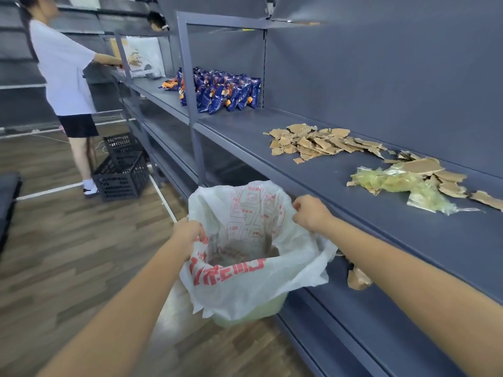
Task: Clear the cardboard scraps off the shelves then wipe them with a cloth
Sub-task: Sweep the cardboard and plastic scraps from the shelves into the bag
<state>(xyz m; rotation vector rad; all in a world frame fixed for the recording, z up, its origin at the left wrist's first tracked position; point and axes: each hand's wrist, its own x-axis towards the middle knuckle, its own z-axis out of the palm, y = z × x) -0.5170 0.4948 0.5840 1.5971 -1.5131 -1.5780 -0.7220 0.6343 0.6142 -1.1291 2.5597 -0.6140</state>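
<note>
Grey-blue metal shelving (353, 221) fills the right half of the frame and runs away toward the upper left. Blue snack packets (226, 92) stand in rows on it at upper centre, just behind a grey upright post (190, 77). At the far left another person in a white T-shirt (65, 72) reaches into the shelving, with two stacked black plastic crates (122, 172) on the wood-patterned floor (54, 254) by their feet.

Cardboard scraps (321, 144) lie in a loose heap on the shelf at centre right, torn into small brown pieces. A second heap (449, 183) lies further right, mixed with a crumpled yellowish plastic wrapper (402, 183) that partly covers it. One more torn piece (359, 278) shows on the shelf below, partly hidden by the right forearm.

Low in the centre is a pale green bin (250, 314) lined with a white plastic bag (253, 289) printed in red, close against the shelving front. Something brown shows at the bag's bottom, too blurred to make out. The left grip (189, 232) is clamped on the bag's left rim, fingers curled into the plastic. The right grip (310, 213) pinches the rim on the shelf side, closed round a fold. Between them the bag's mouth is stretched wide. Both heaps lie above and to the right of the right grip, well apart from it, with only bare shelf between.
</note>
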